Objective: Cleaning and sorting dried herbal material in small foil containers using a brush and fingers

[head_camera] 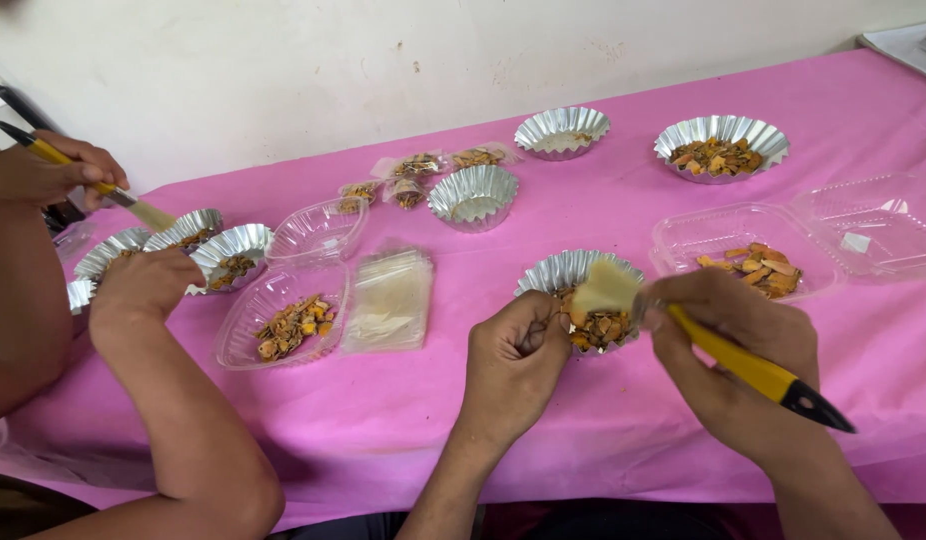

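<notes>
1. Own hands. Left hand (513, 362) is curled into a closed fist at the near rim of a fluted foil cup (581, 290); fingers press on the rim/contents, but what they pinch, if anything, can't be told. Right hand (733, 350) is wrapped tight round the yellow handle of a flat paintbrush (728, 350), black tip pointing lower right, pale bristles fanned over the cup. The cup holds orange-brown dried chips and sits on the pink tablecloth (623, 200), between both hands, near the table's front edge.

2. Co-worker, left side. Two hands in view. The upper hand (53, 172) holds a 2nd yellow-handled brush (93, 180), bristles aimed at a cluster of foil cups (198, 245). The lower hand (143, 285) rests against that cluster.

3. Count, foil cups. 1 in work, 3 at rear: an empty one at centre (473, 195), one nearly empty behind it (562, 130), one w/ chips at right rear (721, 148). The left cluster shows approx. 4; exact no. unclear, partly hidden.

4. Count, clear plastic clamshell boxes. 2, both open: the left box (293, 315) w/ chips in its near half, the right box (748, 250) w/ chips in its left half.

5. Misc. 1 stack of clear flat pouches (391, 300) just beside the left box. Approx. 4 small filled sachets (423, 170) lie behind the centre cup.
</notes>
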